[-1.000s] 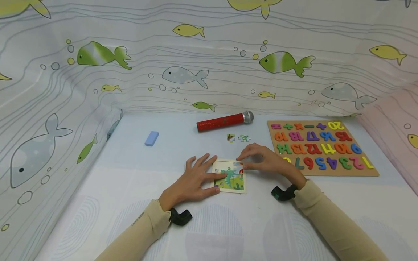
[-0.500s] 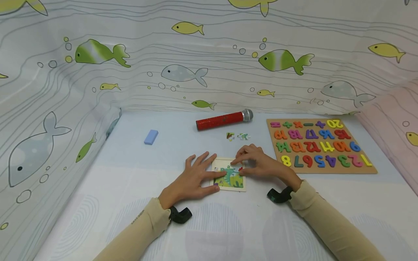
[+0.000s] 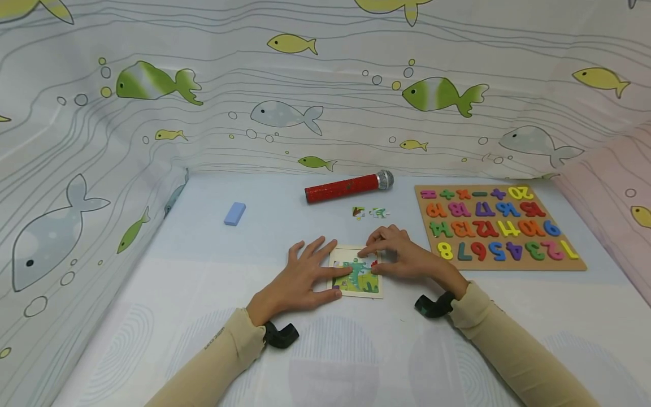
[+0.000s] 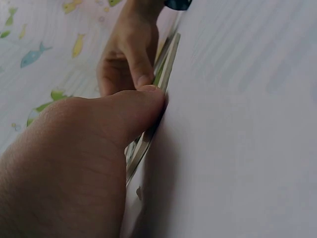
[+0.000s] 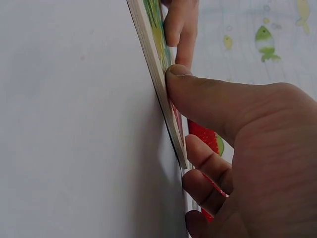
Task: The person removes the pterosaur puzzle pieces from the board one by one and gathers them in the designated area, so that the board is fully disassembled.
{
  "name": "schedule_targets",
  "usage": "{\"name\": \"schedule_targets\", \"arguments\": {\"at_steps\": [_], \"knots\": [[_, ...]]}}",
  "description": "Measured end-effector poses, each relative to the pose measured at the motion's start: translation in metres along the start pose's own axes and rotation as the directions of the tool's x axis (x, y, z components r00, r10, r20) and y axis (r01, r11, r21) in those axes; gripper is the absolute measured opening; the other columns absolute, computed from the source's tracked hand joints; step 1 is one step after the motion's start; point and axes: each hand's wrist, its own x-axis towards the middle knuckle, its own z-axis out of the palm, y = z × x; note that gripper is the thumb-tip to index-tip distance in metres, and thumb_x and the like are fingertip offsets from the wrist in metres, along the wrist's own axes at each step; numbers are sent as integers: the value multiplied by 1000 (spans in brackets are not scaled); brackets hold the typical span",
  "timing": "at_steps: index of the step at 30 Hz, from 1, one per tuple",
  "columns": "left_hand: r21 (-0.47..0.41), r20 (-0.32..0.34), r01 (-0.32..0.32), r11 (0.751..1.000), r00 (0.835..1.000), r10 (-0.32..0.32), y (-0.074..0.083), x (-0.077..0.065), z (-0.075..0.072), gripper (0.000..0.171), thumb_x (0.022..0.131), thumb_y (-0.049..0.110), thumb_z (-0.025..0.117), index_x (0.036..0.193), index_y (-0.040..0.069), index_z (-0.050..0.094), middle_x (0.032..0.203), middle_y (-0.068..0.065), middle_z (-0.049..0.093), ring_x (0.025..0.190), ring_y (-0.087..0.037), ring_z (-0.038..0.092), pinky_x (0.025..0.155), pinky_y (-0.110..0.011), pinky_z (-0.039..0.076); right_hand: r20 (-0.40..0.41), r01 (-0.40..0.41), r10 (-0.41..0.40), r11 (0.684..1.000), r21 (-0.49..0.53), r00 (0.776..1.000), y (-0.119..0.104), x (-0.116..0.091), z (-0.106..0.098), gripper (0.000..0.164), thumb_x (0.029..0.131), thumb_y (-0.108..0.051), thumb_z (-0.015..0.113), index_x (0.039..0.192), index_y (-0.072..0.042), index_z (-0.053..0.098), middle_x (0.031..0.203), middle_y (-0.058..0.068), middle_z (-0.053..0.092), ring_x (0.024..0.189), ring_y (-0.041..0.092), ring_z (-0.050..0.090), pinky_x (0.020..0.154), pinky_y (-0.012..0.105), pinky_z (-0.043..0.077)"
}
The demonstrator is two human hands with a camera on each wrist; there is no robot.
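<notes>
A small jigsaw puzzle in a wooden frame (image 3: pixel 373 294), with a green dinosaur picture, lies on the table between the hands. The left hand (image 3: pixel 302 280) rests on it from the left, fingers spread, one fingertip on the dinosaur and the thumb at the lower left edge. From the right, the right hand (image 3: pixel 404 254) touches the puzzle's upper right part with bent index finger and thumb (image 5: pixel 190 91). I cannot tell whether a piece is between them. A pale bare strip shows along the puzzle's upper left. Two loose puzzle pieces (image 3: pixel 358 212) lie beyond the frame.
Farther back lies a red microphone (image 3: pixel 348 187). A blue block (image 3: pixel 235 214) is at the left. On the right sits a wooden number board (image 3: pixel 500 229) with colourful numerals. A fish-patterned cloth (image 3: pixel 285 141) rises behind and at both sides.
The right hand has moved left from the puzzle's right edge onto its upper right part, then stayed nearly still. The left hand keeps its place on the puzzle.
</notes>
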Motion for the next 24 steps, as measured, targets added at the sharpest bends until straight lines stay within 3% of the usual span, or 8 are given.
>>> {"name": "schedule_targets", "arguments": {"at_steps": [24], "knots": [[17,11,-4,1000,1000,4,-2,0,1,52,97,62,53,146,46,53,169,-10,28,158,-36,17,116,-68,12,-6,0,0,1000,13,1000,0,-1,1,25,88,-20,80,112,-26,78,123,0,61,119,21,44,94,47,27]]}}
